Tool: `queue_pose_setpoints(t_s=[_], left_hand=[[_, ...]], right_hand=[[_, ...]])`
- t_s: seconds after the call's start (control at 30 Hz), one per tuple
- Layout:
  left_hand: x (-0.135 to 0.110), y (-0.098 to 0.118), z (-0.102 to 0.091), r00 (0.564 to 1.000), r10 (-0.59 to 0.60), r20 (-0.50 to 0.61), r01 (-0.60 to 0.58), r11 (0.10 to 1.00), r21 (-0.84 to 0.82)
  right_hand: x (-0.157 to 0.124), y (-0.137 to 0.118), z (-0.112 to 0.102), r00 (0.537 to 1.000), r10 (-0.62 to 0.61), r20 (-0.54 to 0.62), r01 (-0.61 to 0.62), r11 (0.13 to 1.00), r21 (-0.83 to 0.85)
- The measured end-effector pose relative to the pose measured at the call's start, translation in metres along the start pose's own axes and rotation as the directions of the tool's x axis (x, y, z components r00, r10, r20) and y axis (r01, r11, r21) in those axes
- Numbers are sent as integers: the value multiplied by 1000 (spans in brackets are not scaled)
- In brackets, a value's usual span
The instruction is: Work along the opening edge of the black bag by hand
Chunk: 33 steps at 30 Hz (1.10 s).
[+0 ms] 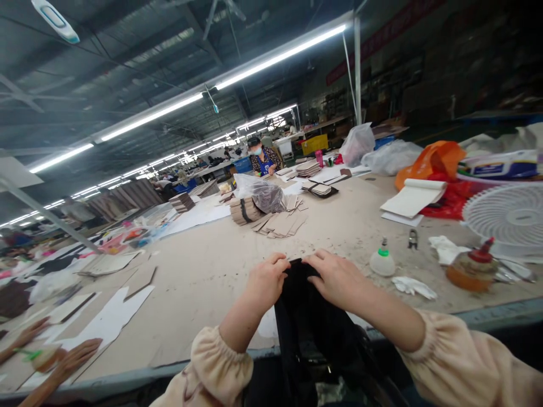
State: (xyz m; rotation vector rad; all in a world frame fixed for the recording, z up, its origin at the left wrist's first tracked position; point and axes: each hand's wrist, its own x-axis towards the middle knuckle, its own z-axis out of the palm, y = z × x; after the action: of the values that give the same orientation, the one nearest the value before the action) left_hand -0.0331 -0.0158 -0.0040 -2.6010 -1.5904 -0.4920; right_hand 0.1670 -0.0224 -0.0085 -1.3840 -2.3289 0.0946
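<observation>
A black fabric piece, which looks like part of a bag, hangs between my two hands over the table's front edge. My left hand pinches the left end of its top edge, fingers curled round it. On the other end, my right hand is closed with thumb and fingers on the edge. The lower part of the black fabric drops toward my lap, where dark shapes blend together and I cannot tell them apart. White paper shows on the table just behind it.
Right of my hands are a glue bottle with a green collar, a white glove, a bottle of amber liquid and a white fan. Ahead lie stacked brown pieces. At left, a co-worker's hands rest by papers.
</observation>
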Motion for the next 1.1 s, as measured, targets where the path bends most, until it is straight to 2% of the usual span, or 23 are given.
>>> queue_pose_setpoints(t_s=[0.23, 0.4, 0.47, 0.7, 0.83, 0.97, 1.1], left_hand=[[4, -7, 2, 998, 17, 63, -17, 1000, -7], [6, -10, 2, 993, 108, 49, -95, 974, -206], [6, -10, 2, 994, 96, 44, -82, 965, -249], [12, -5, 2, 996, -24, 85, 40, 981, -189], [19, 3, 4, 997, -36, 66, 42, 994, -106], [21, 6, 8, 999, 23, 34, -18, 991, -133], [21, 6, 12, 1000, -24, 11, 26, 988, -152]], right_hand=[[2, -4, 4, 999, 16, 42, -16, 1000, 1], [4, 0, 6, 997, 12, 73, -13, 1000, 18], [4, 3, 7, 998, 15, 57, -18, 998, 53], [6, 12, 8, 990, 109, 88, -123, 978, 167], [9, 16, 8, 993, 69, 101, -84, 983, 161], [16, 17, 8, 993, 53, 104, -66, 990, 125], [21, 17, 9, 995, 32, 99, -39, 997, 67]])
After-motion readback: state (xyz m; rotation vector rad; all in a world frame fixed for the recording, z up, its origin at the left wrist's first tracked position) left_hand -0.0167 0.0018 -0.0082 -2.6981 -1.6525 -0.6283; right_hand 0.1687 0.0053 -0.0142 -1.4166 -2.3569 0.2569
